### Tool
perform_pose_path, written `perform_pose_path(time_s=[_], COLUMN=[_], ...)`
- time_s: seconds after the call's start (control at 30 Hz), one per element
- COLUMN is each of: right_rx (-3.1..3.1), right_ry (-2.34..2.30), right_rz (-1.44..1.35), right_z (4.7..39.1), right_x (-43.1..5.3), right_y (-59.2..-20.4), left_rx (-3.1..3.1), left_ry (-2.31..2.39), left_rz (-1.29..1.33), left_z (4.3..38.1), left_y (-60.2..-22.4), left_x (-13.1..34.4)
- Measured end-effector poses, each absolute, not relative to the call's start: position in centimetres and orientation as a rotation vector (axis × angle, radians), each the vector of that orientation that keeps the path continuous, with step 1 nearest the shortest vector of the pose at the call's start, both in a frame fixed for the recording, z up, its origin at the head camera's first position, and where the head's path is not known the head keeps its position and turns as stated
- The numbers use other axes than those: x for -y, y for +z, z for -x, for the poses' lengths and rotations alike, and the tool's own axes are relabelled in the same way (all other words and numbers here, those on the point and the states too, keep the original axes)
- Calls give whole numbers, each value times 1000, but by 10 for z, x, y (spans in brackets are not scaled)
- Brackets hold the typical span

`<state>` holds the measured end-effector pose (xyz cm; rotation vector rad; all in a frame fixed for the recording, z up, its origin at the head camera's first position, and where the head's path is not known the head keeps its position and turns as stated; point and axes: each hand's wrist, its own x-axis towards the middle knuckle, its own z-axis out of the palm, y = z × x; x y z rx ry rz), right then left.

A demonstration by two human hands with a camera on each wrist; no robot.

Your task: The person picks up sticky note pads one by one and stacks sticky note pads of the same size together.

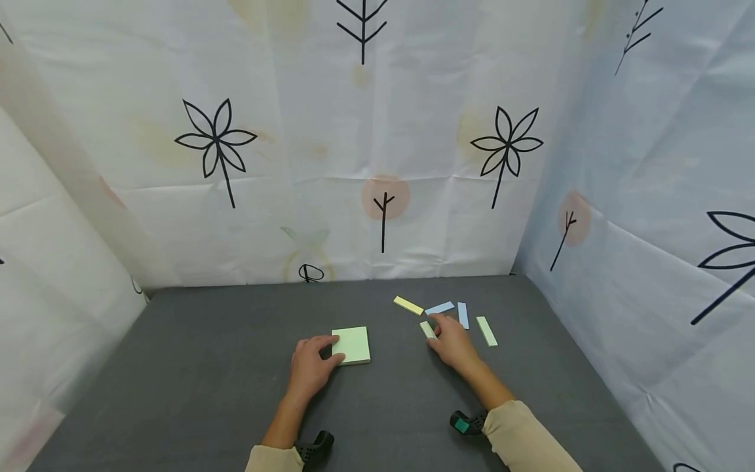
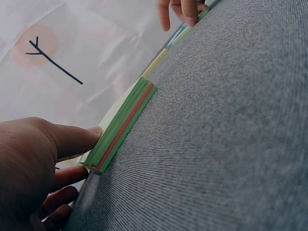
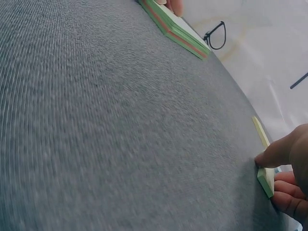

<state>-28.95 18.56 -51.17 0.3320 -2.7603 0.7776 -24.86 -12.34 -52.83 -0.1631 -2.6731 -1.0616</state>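
A square, pale green pad of sticky notes [image 1: 352, 347] lies flat on the dark table, its sides layered green and red. My left hand [image 1: 310, 368] holds it at its left side, thumb near the front corner and a finger toward the back. To the right, my right hand [image 1: 454, 342] pinches a narrow green strip pad [image 3: 266, 182] between thumb and fingers, close over the table. Around that hand lie a yellow strip [image 1: 408, 305], two blue strips, one slanted [image 1: 440, 307] and one nearly upright [image 1: 463, 315], and another green strip [image 1: 487, 331].
The grey table [image 1: 206, 380] reaches back to a white cloth wall [image 1: 283, 223] printed with plant drawings. More cloth hangs at the left and right sides. A dark strap device [image 1: 466, 423] sits at my right wrist.
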Motion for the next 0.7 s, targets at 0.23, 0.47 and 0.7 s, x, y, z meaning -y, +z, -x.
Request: perform_pose_path(time_s=[0.23,0.47,0.7], right_rx=[2738,2719,2641], right_ry=[778,895,720], right_rz=[-285,-412,-776], right_z=[295,293,292], right_x=[-173,-181,-206], right_y=[-512,-513,-515], left_rx=[2668,2666,2653], left_ry=[-1055,-1070,-1094], left_rz=[155,166,145], left_z=[249,248,247], left_y=[-529,-531,-531], left_x=[126,125,124])
